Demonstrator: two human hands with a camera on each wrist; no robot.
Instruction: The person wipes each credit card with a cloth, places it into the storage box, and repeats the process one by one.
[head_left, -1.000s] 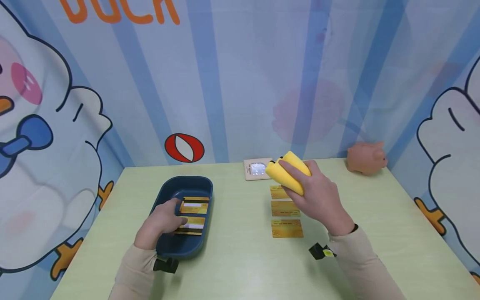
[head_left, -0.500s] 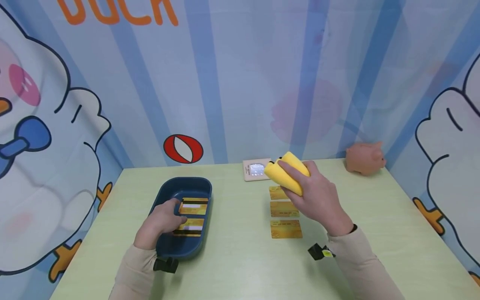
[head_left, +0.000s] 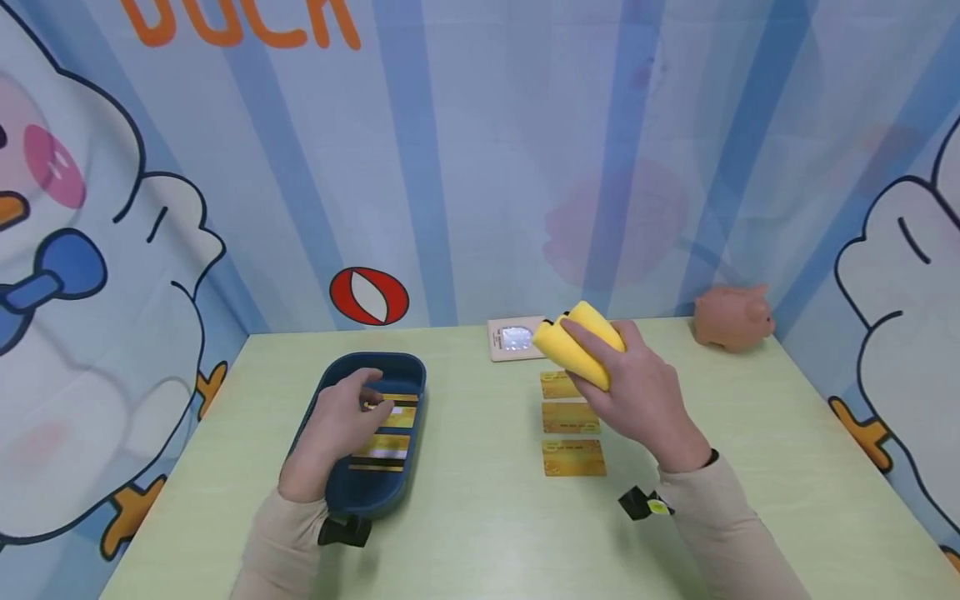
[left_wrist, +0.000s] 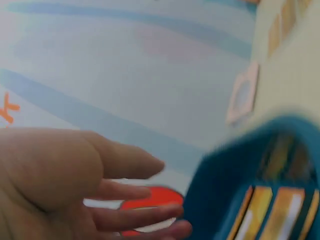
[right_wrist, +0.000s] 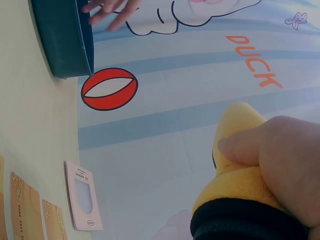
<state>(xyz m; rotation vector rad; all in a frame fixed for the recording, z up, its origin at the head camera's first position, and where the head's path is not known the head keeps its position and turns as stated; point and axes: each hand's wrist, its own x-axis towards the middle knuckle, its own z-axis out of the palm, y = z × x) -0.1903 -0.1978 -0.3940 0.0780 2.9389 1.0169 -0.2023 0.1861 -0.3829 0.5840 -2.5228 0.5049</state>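
My left hand is raised over the dark blue tray, fingers loosely bent and apart. Nothing is held in it, as the left wrist view confirms, where the thumb and fingers are spread. In the tray lie gold cards with dark stripes, one nearer and one farther, the latter partly covered by the hand. My right hand grips a folded, soft yellow thing above the table's right half; the right wrist view shows its fuzzy cloth and a black band.
Three gold cards, near, middle and far, lie in a column below my right hand. Behind them is a pale pink flat case with a shiny window. A pink toy pig stands at the back right corner, before a printed curtain.
My left hand has lifted off the cards in the tray and shifted up and right, its fingers drawing together. The right hand keeps its hold on the yellow thing, almost still.
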